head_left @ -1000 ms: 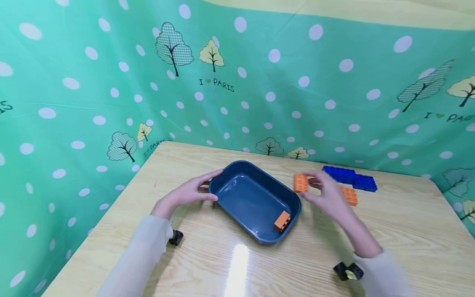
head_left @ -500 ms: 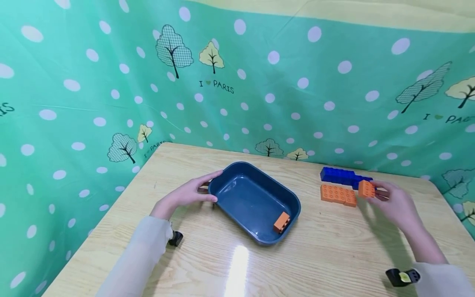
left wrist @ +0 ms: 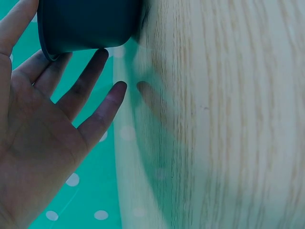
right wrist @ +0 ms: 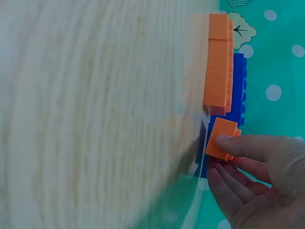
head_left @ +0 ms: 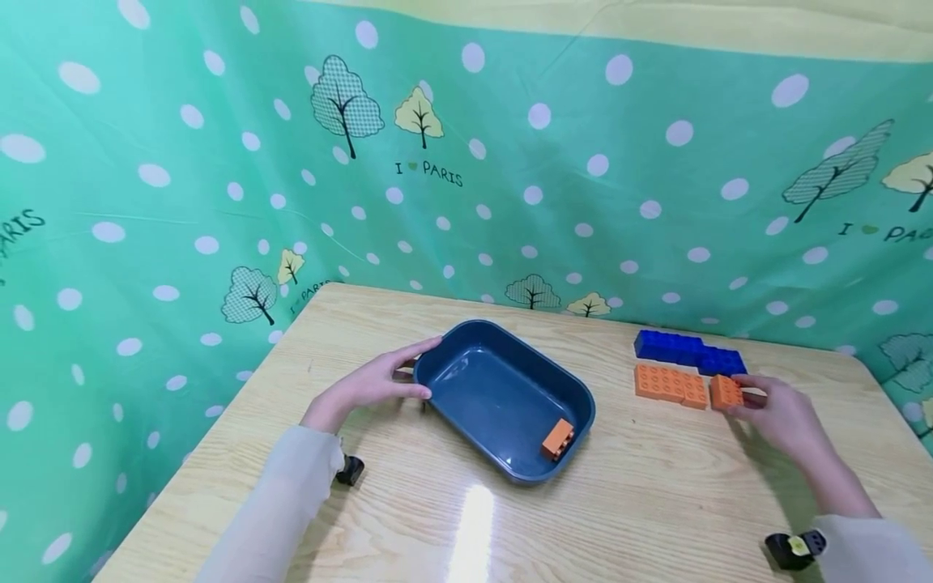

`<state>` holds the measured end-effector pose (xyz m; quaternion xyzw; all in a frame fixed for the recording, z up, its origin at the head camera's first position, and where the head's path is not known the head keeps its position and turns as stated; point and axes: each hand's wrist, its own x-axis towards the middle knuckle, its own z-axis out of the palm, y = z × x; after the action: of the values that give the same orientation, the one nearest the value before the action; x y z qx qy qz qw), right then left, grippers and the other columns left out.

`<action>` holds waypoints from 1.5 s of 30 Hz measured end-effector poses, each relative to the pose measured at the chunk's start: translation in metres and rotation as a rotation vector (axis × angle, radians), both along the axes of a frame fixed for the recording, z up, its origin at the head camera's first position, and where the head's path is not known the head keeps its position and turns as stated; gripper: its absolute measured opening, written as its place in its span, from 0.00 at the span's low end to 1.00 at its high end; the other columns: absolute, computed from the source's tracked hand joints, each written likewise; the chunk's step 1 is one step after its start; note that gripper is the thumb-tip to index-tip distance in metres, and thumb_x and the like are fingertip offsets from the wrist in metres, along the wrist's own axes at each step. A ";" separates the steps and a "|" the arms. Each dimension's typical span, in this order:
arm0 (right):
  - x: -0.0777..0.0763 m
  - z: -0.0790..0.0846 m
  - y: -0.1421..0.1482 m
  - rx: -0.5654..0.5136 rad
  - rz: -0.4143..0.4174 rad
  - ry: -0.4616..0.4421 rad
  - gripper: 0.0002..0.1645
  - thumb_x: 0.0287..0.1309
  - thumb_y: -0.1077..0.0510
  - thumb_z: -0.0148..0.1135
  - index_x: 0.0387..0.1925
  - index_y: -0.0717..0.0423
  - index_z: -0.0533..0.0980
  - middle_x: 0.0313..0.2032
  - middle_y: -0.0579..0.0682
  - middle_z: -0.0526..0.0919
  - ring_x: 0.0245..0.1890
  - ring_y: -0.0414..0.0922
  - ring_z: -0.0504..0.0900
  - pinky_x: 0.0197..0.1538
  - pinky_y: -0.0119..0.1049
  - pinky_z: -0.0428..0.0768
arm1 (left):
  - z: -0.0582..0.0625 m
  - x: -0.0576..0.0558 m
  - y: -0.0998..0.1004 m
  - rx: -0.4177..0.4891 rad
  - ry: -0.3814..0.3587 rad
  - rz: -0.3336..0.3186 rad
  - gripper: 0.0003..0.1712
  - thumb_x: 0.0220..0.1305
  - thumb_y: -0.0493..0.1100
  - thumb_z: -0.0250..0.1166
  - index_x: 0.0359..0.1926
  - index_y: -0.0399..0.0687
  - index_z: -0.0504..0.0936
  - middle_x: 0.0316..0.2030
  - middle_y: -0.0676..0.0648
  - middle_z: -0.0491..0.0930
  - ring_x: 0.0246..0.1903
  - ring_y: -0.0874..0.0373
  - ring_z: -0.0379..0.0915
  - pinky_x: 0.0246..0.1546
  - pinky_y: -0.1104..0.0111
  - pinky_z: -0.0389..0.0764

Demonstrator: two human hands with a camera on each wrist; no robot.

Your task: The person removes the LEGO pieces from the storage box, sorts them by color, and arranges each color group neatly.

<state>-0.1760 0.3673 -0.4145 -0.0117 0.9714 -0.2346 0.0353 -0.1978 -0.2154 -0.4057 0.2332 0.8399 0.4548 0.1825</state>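
Note:
My left hand (head_left: 372, 385) rests against the left end of a dark blue tray (head_left: 488, 397), its fingers spread and fairly straight. In the left wrist view fingertips touch the tray's outer wall (left wrist: 90, 24). At the right, my right hand (head_left: 787, 417) pinches an orange toy brick (head_left: 724, 393) between thumb and fingers. That brick is slightly tilted in the right wrist view, just past the end of a row of orange bricks (head_left: 669, 383). A narrow gap separates it from the row. Blue bricks (head_left: 685, 350) lie in a row behind.
One orange brick (head_left: 557, 437) lies on its side in the tray's near right corner. Everything stands on a light wooden table (head_left: 619, 510). A green dotted curtain (head_left: 510, 162) hangs along the back and left edges. Black wrist cameras sit on both wrists.
My right hand has carried the orange brick from beside the tray to the right, then lowered it near the end of the orange row. The left hand and tray stay put.

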 end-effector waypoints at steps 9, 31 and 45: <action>-0.003 -0.007 -0.003 0.012 0.003 0.009 0.35 0.57 0.64 0.68 0.62 0.78 0.67 0.53 0.80 0.75 0.51 0.74 0.78 0.45 0.60 0.83 | -0.001 0.000 0.001 -0.001 -0.005 0.006 0.50 0.64 0.47 0.70 0.79 0.57 0.51 0.79 0.43 0.48 0.71 0.38 0.62 0.70 0.50 0.71; 0.007 0.004 -0.014 -0.037 0.010 0.108 0.39 0.59 0.61 0.68 0.66 0.76 0.64 0.58 0.79 0.71 0.54 0.75 0.75 0.45 0.62 0.83 | -0.003 -0.001 -0.001 0.020 -0.036 0.022 0.50 0.63 0.47 0.70 0.79 0.59 0.52 0.79 0.43 0.49 0.69 0.38 0.64 0.68 0.51 0.72; 0.013 0.045 -0.085 -0.203 0.147 0.228 0.31 0.61 0.62 0.68 0.63 0.66 0.71 0.57 0.71 0.77 0.52 0.68 0.81 0.46 0.47 0.87 | -0.001 -0.001 0.000 0.016 -0.040 0.020 0.50 0.64 0.46 0.70 0.79 0.58 0.51 0.79 0.43 0.48 0.69 0.38 0.64 0.69 0.50 0.72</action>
<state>-0.1635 0.2824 -0.3696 -0.1130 0.9368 -0.3257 -0.0595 -0.1985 -0.2158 -0.4070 0.2169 0.8348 0.4677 0.1930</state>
